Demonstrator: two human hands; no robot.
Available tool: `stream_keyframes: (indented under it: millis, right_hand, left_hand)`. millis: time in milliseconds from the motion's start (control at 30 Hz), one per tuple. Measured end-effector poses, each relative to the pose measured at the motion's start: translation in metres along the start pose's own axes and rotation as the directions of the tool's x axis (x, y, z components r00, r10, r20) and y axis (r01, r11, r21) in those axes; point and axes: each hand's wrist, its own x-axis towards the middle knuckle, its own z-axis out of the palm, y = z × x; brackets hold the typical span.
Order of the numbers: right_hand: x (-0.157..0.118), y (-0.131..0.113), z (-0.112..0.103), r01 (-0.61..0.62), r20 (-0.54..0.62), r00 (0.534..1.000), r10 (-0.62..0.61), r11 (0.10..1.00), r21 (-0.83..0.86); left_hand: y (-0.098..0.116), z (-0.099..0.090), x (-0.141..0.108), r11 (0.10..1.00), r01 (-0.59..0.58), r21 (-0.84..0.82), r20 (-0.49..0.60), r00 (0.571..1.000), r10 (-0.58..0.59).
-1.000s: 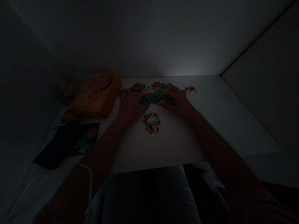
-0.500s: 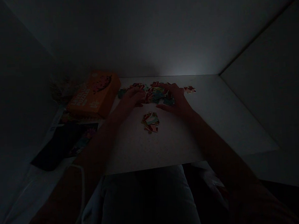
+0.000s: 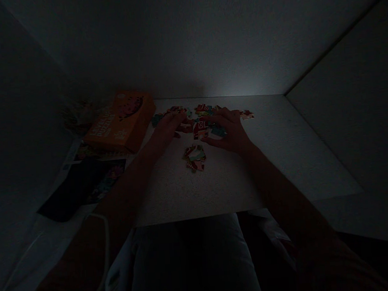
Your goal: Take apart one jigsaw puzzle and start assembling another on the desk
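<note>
Big picture first: the pale tabletop (image 3: 223, 183) fills the middle, with an orange box (image 3: 121, 121) at upper left. My jigsaw pieces (image 3: 201, 128) are spread across the top centre, a smaller heap (image 3: 195, 158) sits just below, and a lone piece (image 3: 246, 114) lies off to the right. My left hand (image 3: 168, 127) is curved and half open on the pieces, my right hand (image 3: 228, 130) spread wider. Neither seems to pinch anything, though it's dim. Light fingertips work best here, nudging without scattering.
</note>
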Motion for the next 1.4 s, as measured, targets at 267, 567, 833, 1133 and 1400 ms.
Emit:
stream_keyframes:
  millis: [267, 567, 833, 1133, 1400]
  right_hand:
    - [-0.003, 0.006, 0.003, 0.080, 0.159, 0.983, -0.096, 0.991, 0.107]
    - [0.005, 0.035, 0.033, -0.251, -0.033, 0.968, 0.249, 0.956, -0.153]
    - [0.010, 0.028, 0.029, -0.247, -0.073, 0.969, 0.238, 0.955, -0.165]
    - [0.012, 0.033, 0.023, -0.247, -0.098, 0.967, 0.233, 0.956, -0.161]
    - [0.011, 0.027, 0.031, -0.234, -0.123, 0.968, 0.218, 0.963, -0.134]
  left_hand:
    - [-0.018, -0.020, 0.003, 0.749, -0.314, 0.583, -0.049, 0.907, 0.418]
    - [-0.020, -0.015, 0.000, 0.666, -0.281, 0.691, 0.024, 0.930, 0.368]
    - [-0.023, -0.014, 0.001, 0.657, -0.283, 0.699, 0.029, 0.929, 0.369]
    - [-0.020, -0.013, -0.001, 0.658, -0.255, 0.708, 0.032, 0.943, 0.330]
    - [-0.020, -0.012, -0.001, 0.653, -0.276, 0.705, 0.055, 0.939, 0.338]
